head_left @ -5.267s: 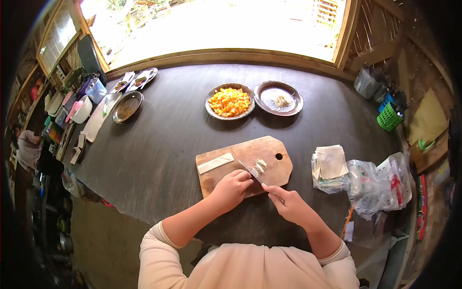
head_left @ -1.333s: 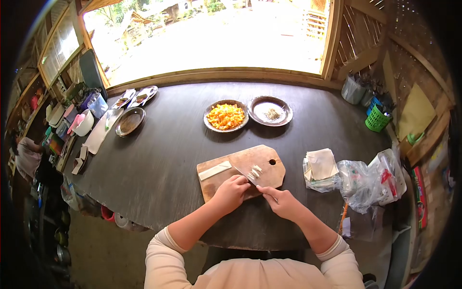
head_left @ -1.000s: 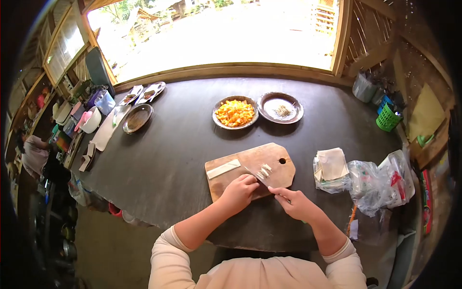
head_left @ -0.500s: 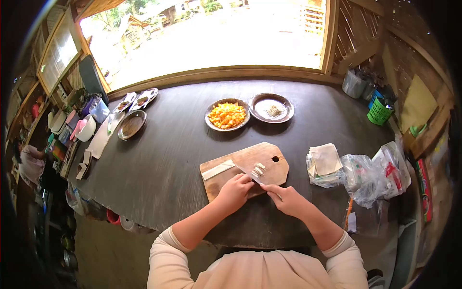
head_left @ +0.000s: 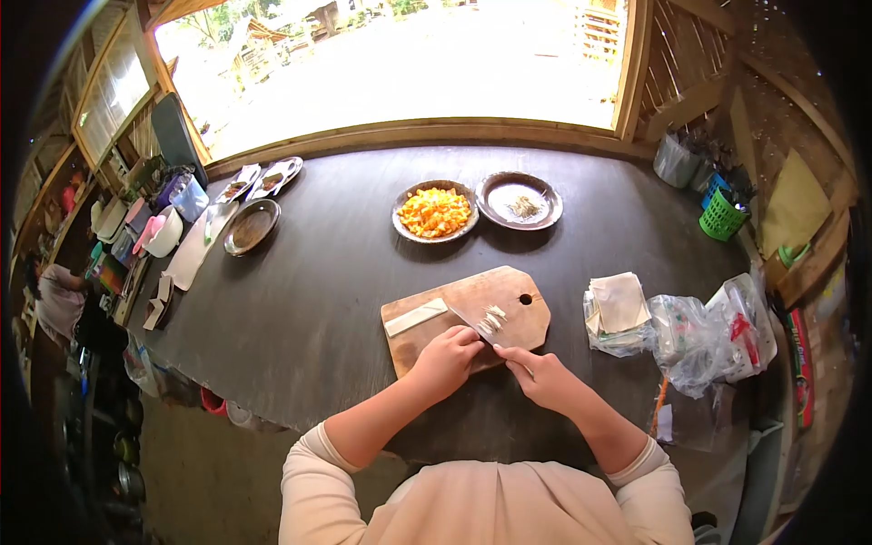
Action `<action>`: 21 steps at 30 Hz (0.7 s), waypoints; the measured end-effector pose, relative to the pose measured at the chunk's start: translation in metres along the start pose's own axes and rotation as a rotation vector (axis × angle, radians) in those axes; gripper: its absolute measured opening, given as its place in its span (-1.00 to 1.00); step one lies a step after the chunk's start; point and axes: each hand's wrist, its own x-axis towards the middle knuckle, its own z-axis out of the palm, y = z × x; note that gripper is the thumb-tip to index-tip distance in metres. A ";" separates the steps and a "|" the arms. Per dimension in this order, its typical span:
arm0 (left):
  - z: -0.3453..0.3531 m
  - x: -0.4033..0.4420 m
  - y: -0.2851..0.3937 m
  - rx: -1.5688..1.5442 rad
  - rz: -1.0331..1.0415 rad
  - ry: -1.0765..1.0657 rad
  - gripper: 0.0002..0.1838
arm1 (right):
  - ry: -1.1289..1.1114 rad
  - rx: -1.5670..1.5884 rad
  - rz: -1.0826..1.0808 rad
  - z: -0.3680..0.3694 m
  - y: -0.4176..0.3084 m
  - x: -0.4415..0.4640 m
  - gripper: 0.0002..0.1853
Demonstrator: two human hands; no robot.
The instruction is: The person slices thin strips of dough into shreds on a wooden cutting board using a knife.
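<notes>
On the wooden cutting board (head_left: 522, 331) lies a flat white strip (head_left: 416, 316), toward its left side. A small heap of thin pale cut pieces (head_left: 492, 319) sits right of the knife blade. My right hand (head_left: 545, 376) is closed around the handle of the knife (head_left: 473, 328), whose blade points up and left across the board. Close against the blade, my left hand (head_left: 445, 361) has its fingers curled down at the near side of the board. Whatever is under those fingers is hidden.
Beyond the board stand a plate of chopped orange pieces (head_left: 436, 213) and a plate with thin pale shreds (head_left: 521, 209). Stacked square wrappers (head_left: 621, 303) and plastic bags (head_left: 690, 336) lie right. An oval dish (head_left: 252, 227) is left; a person (head_left: 62, 304) is at far left.
The view has shifted slightly. Both hands and the knife stay at nearly the same spot on the board, and the cut pieces look a little more spread.
</notes>
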 end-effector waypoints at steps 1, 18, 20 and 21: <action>-0.001 0.000 0.000 0.002 -0.009 -0.005 -0.74 | -0.002 0.000 0.003 -0.004 -0.005 -0.001 -0.65; -0.005 0.000 0.002 0.003 -0.016 -0.001 -0.75 | -0.169 -0.013 0.300 -0.024 -0.030 -0.002 -0.66; -0.005 0.000 0.002 0.026 0.003 0.007 -0.75 | -0.133 0.001 0.226 -0.018 -0.018 -0.004 -0.66; -0.006 0.001 0.002 0.021 0.010 0.014 -0.76 | -0.093 0.015 0.153 -0.014 -0.011 -0.004 -0.66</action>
